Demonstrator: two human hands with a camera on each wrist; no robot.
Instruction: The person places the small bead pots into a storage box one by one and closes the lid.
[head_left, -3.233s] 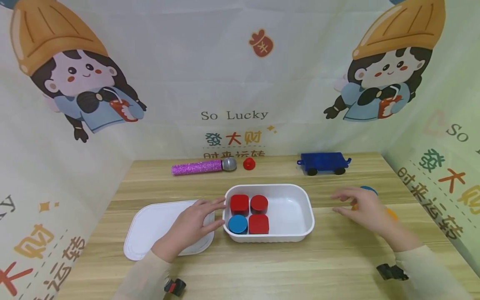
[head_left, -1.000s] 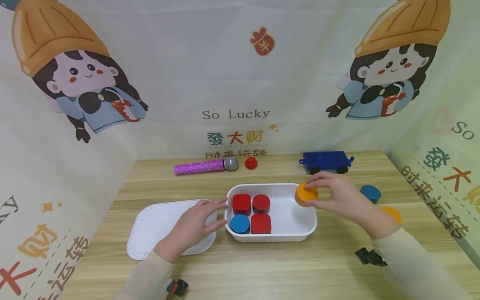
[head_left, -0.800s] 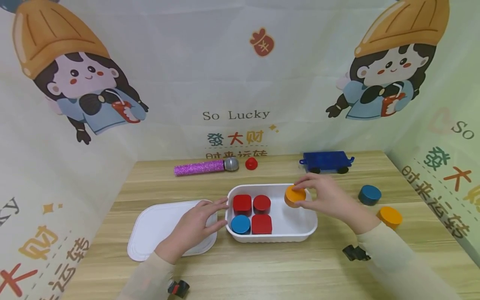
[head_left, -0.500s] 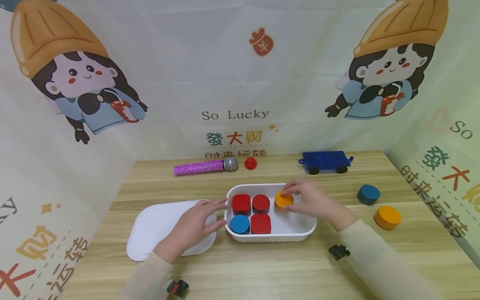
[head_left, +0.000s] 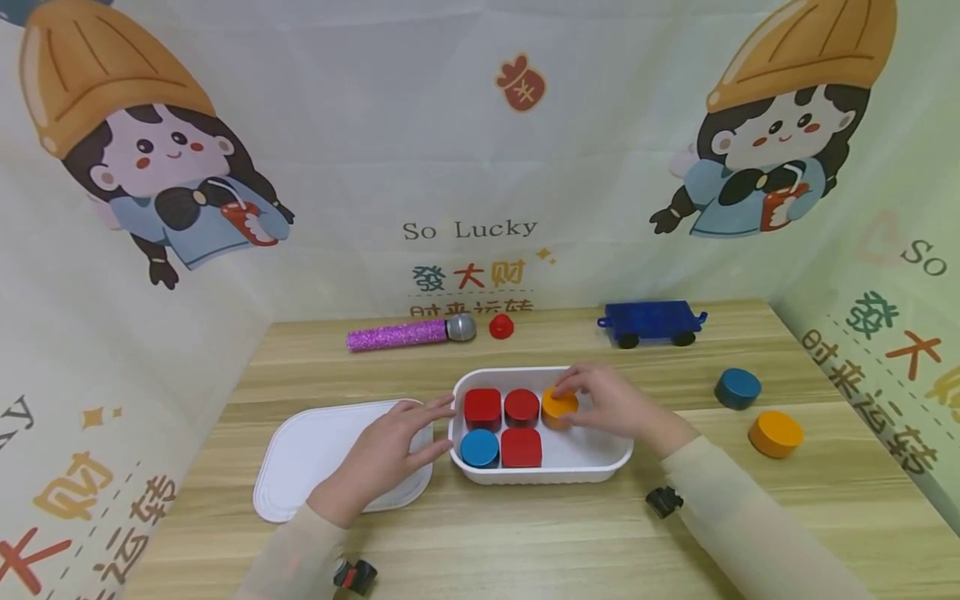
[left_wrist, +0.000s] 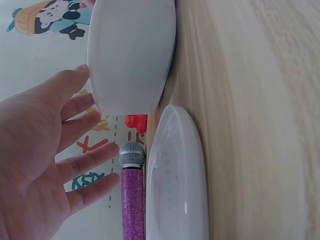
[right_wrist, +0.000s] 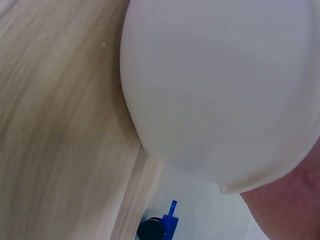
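Note:
My right hand (head_left: 618, 404) pinches an orange round block (head_left: 555, 413) between thumb and fingers, inside the white box (head_left: 542, 477). The block sits right of a red round block (head_left: 522, 406). Also in the box's left half are a red rounded-square block (head_left: 482, 407), a second red rounded-square block (head_left: 521, 447) and a blue round block (head_left: 480, 448). At the box's left end my left hand (head_left: 382, 446) is spread, fingertips right at the rim. The left wrist view shows its palm and loosely extended fingers (left_wrist: 87, 162). In the right wrist view, the box wall (right_wrist: 215, 90) hides the fingers.
A white lid (head_left: 300, 458) lies left of the box, partly under the left hand. Along the back are a purple glittery microphone (head_left: 401, 335), a small red toy (head_left: 502, 326) and a blue toy wagon (head_left: 652, 322). Blue (head_left: 738, 388) and orange (head_left: 776, 434) round blocks stand at right.
My right hand has carried the orange round block from the right side leftward into the box, lowering it beside the red round block. The left hand stays at the rim.

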